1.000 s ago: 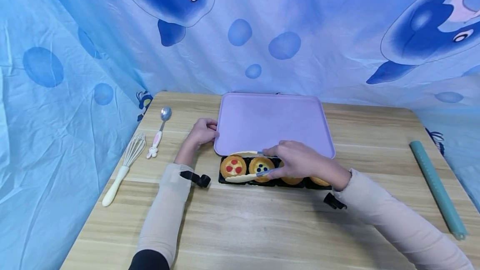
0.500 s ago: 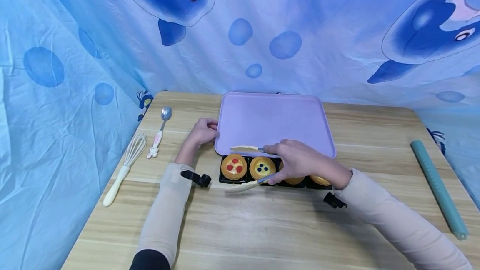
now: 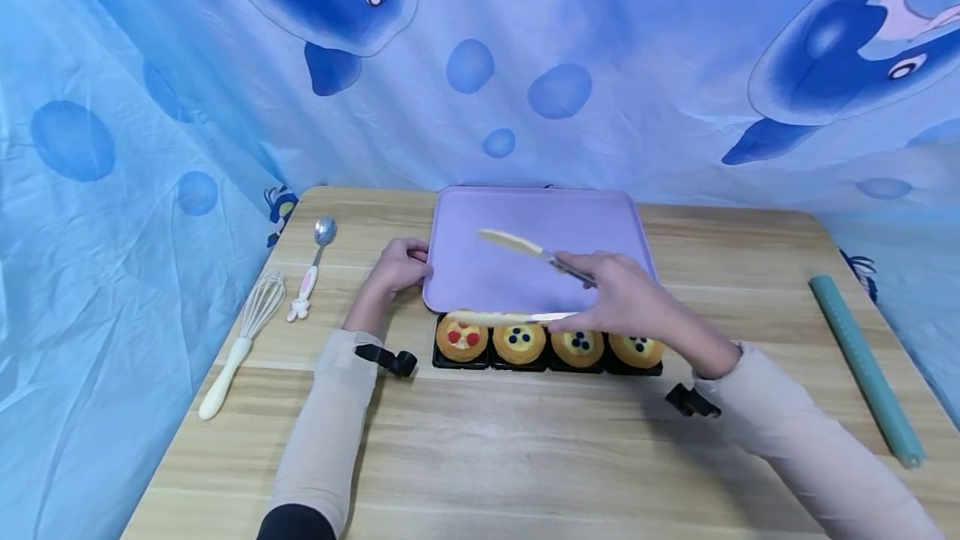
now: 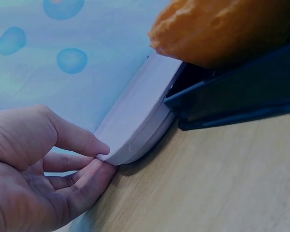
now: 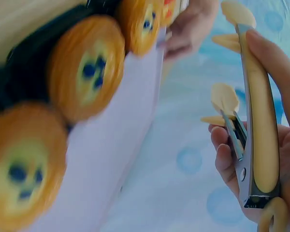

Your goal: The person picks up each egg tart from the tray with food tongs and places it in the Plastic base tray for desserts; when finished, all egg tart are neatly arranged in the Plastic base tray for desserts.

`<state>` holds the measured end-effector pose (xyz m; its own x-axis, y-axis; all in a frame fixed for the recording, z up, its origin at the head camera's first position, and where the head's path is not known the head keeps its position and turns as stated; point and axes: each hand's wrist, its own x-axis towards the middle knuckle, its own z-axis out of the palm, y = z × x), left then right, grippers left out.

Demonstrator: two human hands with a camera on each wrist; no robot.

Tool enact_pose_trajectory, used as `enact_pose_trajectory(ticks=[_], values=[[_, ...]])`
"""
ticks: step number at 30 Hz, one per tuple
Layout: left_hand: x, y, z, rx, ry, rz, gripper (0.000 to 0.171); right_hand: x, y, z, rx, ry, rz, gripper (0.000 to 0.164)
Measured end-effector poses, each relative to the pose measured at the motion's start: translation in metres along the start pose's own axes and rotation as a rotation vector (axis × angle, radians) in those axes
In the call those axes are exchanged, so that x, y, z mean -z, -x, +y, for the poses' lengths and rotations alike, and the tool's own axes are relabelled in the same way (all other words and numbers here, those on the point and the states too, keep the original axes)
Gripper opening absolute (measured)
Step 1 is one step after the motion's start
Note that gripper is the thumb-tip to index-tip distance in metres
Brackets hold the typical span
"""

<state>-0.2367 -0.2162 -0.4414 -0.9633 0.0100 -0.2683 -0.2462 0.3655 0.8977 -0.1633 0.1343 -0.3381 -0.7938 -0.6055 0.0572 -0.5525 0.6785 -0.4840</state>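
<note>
My left hand (image 3: pixel 401 265) pinches the left edge of a lilac tray (image 3: pixel 465 215), thumb on top and fingers underneath in the left wrist view. Along the tray's near side runs a row of several egg tarts (image 3: pixel 519 346) in black holders (image 4: pixel 232 92). The leftmost tart (image 3: pixel 461 348) has red pieces on top; the others carry dark blue dots. My right hand (image 3: pixel 630 298) holds cream-tipped metal tongs (image 5: pixel 263 111) with their arms spread. One tong arm hangs over the tray, the other overlaps the tops of the left tarts in the head view. Nothing is between the tips.
At the table's left lie a whisk (image 3: pixel 238 352) and a spoon (image 3: pixel 312 273) with a rabbit-shaped handle. A teal rolling pin (image 3: pixel 866 369) lies along the right side. Behind the wooden table (image 3: pixel 480 448) hangs a blue curtain (image 3: pixel 637 7) with cartoon dolphins.
The tongs' arms, earlier on either side of the leftmost tart, have spread wider. My right hand has lifted them away toward the tray. The left hand keeps its place.
</note>
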Motion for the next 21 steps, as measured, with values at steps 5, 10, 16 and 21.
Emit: enact_pose_trajectory(ticks=[5, 10, 16, 21], values=[[0.002, 0.002, 0.000, 0.006, 0.000, -0.002, 0.051, 0.017, 0.022, 0.042, -0.131, -0.034, 0.111, 0.102], [0.001, 0.004, 0.002, 0.010, -0.038, -0.010, 0.051, 0.027, 0.058, 0.095, -0.293, -0.064, 0.232, 0.090], [0.000, 0.002, 0.000, 0.008, -0.032, -0.002, 0.051, 0.038, 0.092, 0.144, -0.490, -0.064, 0.284, 0.091], [0.000, 0.001, 0.000, 0.009, -0.027, -0.001, 0.051, 0.037, 0.103, 0.164, -0.624, -0.006, 0.304, 0.091]])
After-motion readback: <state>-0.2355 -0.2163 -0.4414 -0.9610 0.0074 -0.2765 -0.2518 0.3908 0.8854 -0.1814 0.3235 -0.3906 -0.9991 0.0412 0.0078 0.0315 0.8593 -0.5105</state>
